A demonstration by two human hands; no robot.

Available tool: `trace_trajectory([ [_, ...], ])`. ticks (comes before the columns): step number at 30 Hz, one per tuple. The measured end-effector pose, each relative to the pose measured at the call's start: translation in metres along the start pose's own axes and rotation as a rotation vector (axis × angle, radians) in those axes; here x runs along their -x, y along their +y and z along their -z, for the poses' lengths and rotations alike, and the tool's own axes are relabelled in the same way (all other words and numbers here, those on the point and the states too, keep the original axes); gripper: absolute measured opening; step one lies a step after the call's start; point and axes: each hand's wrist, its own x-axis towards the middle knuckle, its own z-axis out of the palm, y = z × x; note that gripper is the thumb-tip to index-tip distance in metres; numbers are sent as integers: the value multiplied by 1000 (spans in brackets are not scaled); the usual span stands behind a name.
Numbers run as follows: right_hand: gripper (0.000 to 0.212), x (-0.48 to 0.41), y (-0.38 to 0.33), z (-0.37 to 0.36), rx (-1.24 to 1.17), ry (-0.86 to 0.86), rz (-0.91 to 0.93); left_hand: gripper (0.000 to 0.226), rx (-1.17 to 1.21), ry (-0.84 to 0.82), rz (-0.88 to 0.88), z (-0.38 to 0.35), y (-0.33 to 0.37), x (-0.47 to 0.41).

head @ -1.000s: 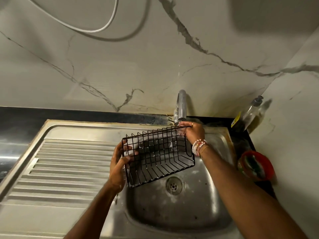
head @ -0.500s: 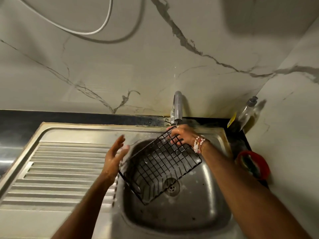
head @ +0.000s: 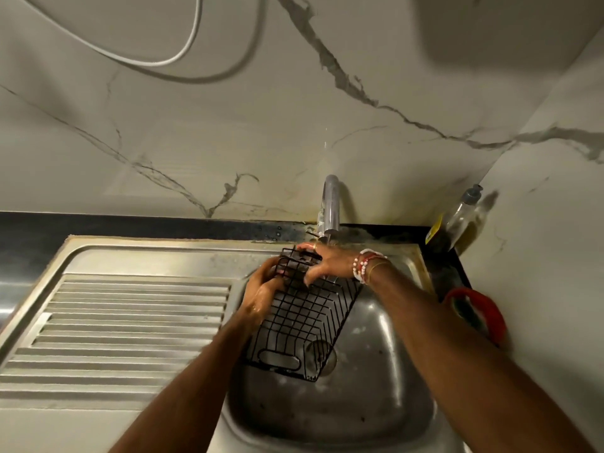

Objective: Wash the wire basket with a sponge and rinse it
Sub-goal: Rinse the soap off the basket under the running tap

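Two bare arms come up from the bottom. No sleeves cover them. The left hand [head: 261,291] looks wet and shiny, and a thin ring [head: 254,308] sits on one of its fingers. The right hand [head: 330,263] wears a gold ring [head: 314,247] on one finger. On the right wrist there are bead bracelets [head: 361,266] in white and red, packed close together. Next to them, a bit farther up the arm, is a thin gold bangle [head: 376,269].

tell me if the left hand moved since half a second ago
Yes. The left hand moved right, from over the drainboard onto the basket below the tap.
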Motion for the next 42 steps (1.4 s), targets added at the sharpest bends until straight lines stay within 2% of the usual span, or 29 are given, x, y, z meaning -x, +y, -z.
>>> trace_trajectory([
  [3, 74, -2, -2, -8, 172, 58, -71, 40, 39, 47, 18, -3, -7, 3],
  [6, 46, -14, -22, -22, 328, 181, -49, 48, 100, 86, 21, -16, -11, 8],
  [7, 44, -15, -25, -23, 356, 207, -36, 55, 120, 107, 24, -17, -13, 8],
  [10, 64, -6, -10, -16, 276, 150, -32, 73, 74, 117, 47, -12, -17, 5],
  [12, 74, -3, -3, -13, 314, 150, -46, 80, 27, 107, 63, -12, -11, 6],
  [15, 71, -2, -21, -20, 476, 302, 79, 85, 38, 52, 108, -23, 3, 1],
  [19, 66, 5, -33, -25, 504, 351, 239, 83, -43, 61, 149, -37, -17, -21],
  [23, 59, 10, -9, -11, 495, 348, 157, 90, -144, 120, 166, -43, -7, -10],
  [26, 62, 5, -13, -19, 489, 327, 74, 97, -120, 116, 178, -50, -8, -4],
  [29, 70, 1, -27, -28, 479, 312, 113, 89, -86, 141, 137, -52, -25, -9],
  [32, 76, 5, -24, -19, 401, 254, 124, 92, -120, 209, 141, -51, -4, 6],
  [37, 72, 8, -2, -7, 389, 297, -63, 89, -168, 290, 53, -46, 5, 17],
  [40, 76, 8, -23, -18, 382, 315, 39, 98, -248, 242, 47, -51, 10, 14],
  [42, 76, 8, -32, -20, 351, 284, 86, 99, -233, 267, 42, -52, 10, 14],
])
